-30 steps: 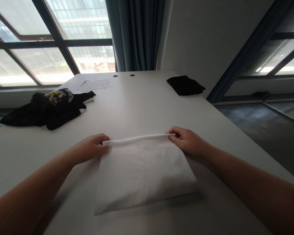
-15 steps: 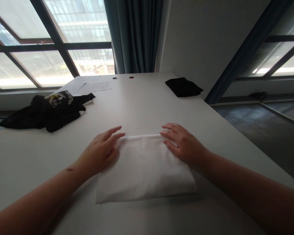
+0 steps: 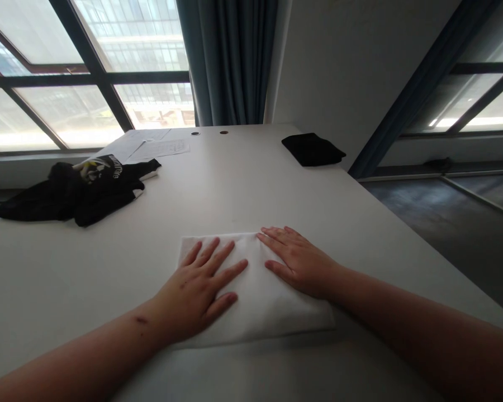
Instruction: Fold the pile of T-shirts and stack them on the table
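A white folded cloth (image 3: 251,312), perhaps a garment, lies flat in front of me as a rough rectangle. My left hand (image 3: 205,285) rests palm down on its left half, fingers spread and pointing away from me. On the upper right part lies my right hand (image 3: 299,257), its fingers stretched out toward the cloth's far edge and the thumb a little apart. Both hands cover parts of the cloth, including its left side and upper right corner.
The cloth lies on a white table (image 3: 218,190). At the far left is a crumpled black garment (image 3: 75,192) with a print, near some paper sheets (image 3: 161,147). A folded black cloth (image 3: 313,149) sits by the right edge. Beyond stand windows and a blue curtain (image 3: 230,61).
My left hand has moved from the cloth's upper left edge inward and now lies flat with fingers spread. The right hand has shifted slightly left and lower onto the cloth.
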{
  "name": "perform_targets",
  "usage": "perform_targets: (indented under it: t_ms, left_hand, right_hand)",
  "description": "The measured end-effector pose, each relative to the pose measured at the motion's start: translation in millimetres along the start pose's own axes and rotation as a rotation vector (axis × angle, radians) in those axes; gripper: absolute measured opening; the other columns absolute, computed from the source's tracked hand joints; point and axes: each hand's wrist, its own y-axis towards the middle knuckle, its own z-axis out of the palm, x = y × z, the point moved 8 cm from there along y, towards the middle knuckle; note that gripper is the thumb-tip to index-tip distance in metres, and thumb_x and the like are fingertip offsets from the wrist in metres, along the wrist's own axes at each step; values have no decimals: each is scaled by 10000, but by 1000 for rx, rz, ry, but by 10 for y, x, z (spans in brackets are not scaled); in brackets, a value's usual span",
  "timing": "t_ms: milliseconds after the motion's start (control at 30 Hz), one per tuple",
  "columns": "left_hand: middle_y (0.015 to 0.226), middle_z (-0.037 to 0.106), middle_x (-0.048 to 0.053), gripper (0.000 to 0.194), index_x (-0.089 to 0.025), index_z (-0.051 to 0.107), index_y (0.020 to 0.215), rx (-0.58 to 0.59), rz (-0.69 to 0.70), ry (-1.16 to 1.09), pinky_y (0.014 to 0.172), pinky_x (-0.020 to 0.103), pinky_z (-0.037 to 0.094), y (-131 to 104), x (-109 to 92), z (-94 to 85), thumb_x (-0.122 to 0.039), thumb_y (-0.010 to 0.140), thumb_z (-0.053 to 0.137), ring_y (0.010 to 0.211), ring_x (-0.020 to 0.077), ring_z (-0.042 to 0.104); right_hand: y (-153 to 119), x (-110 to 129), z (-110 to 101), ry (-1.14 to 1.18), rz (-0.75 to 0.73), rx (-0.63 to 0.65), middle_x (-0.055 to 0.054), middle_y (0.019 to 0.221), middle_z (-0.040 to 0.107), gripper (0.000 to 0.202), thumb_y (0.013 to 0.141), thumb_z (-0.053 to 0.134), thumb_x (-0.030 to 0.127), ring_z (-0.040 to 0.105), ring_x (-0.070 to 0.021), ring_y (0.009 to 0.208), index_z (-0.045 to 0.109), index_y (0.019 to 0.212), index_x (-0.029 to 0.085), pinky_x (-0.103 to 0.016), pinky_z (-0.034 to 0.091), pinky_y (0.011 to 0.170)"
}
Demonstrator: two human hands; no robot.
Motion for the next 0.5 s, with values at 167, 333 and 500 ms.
perform_targets:
  t_ms: [167, 333, 500]
  left_hand:
    - [1732, 330, 76, 616, -249, 364, 1678, 26, -120, 37, 1312, 531, 257, -12, 191, 103, -516, 1124, 328, 1604, 302, 303]
    - [1673, 433, 146, 705, -134, 442, 1632, 55, -333, 35, 1283, 549, 325, -20, 564, 97, -570, 1099, 290, 1566, 327, 384]
    - [1590, 548, 172, 701, -118, 503, 1581, 100, -340, -22, 1233, 514, 411, -20, 727, 38, -568, 1069, 343, 1482, 335, 502]
  right_hand:
    - [-13, -140, -118, -84, 89, -132, -209, 1429, 647, 584, 1053, 478, 414, 555, -355, 1352, 564, 1536, 98, -544, 393, 1203]
    - [-4, -231, -165, -109, 119, -159, -207, 1264, 687, 521, 1057, 481, 427, 584, -353, 1215, 652, 1427, 102, -533, 453, 1111]
    - [4, -275, -202, -38, 98, -183, -184, 1191, 700, 467, 1026, 542, 444, 599, -345, 1154, 699, 1332, 129, -526, 467, 1076]
